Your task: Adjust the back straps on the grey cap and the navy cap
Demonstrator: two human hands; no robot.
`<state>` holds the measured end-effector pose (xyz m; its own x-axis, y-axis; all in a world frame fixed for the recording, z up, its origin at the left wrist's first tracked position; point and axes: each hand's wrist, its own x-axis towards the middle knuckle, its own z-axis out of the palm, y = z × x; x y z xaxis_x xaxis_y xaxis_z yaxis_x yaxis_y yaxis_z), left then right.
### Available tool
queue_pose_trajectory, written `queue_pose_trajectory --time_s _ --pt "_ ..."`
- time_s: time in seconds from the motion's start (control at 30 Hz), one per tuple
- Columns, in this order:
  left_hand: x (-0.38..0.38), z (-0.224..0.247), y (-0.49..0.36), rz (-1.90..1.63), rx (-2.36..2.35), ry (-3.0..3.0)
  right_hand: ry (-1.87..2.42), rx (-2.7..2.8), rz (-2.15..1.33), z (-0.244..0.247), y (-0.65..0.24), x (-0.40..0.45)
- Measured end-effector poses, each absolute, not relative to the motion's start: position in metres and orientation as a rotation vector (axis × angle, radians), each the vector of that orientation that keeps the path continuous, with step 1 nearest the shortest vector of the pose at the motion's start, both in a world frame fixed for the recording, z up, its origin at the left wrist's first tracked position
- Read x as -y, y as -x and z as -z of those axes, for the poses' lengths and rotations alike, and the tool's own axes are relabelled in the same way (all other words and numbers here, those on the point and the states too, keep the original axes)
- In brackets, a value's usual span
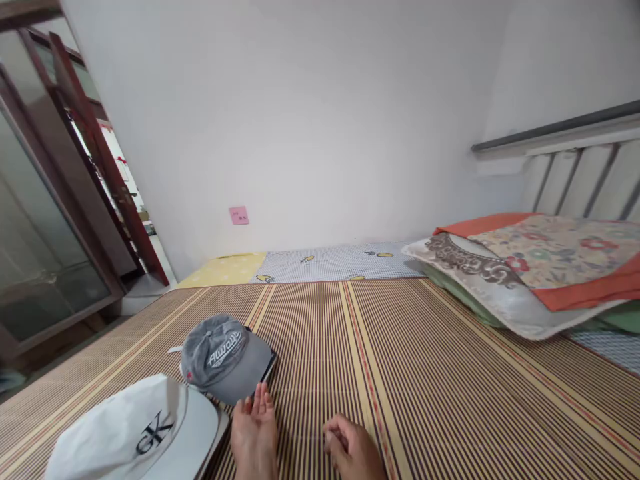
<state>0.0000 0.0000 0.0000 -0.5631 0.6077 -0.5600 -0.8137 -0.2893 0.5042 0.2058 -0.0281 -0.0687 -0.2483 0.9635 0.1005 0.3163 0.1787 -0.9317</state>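
L hand open, palm up, grey cap at its 11 o'clock, white cap at 9; both on mat, unheld; R hand loosely curled, nothing visible in it

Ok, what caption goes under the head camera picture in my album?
Two bare hands beside a gray cap and a white cap.

lighting's soft, fairly even indoor light on the wall, a bit dim up top; exact src unclear. brightest bit = doorway gap, approx 10 o'clock, nearly blown out. glass door at 9 has dull reflections; 8 o'clock edge v. dark. soft shadow under gray cap, btwn 7 & 8. wide-angle stretch/lean at edges, slight blur nr 3.
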Motion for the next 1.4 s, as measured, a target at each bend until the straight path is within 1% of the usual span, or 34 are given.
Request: queue_pose_trajectory --time_s 0.37,0.7,0.87,1.13,1.4 --pt "-0.002 0.008 0.006 -1.931 -0.969 0.368 1.301 1.778 -0.959 0.061 -0.205 0.033" --pt "-0.001 0.012 0.013 -1.908 -0.958 0.411 1.317 1.772 -0.961 0.055 -0.205 0.038" --pt "0.003 0.005 0.011 -1.897 -0.923 0.416 1.333 1.781 -0.895 0.056 -0.204 0.040" --pt "0.006 -0.014 0.007 -1.922 -0.912 0.367 1.308 1.785 -0.913 0.051 -0.205 0.042" --pt "-0.003 -0.027 0.007 -2.012 -0.827 0.164 1.321 1.796 -0.910 0.048 -0.204 0.042"
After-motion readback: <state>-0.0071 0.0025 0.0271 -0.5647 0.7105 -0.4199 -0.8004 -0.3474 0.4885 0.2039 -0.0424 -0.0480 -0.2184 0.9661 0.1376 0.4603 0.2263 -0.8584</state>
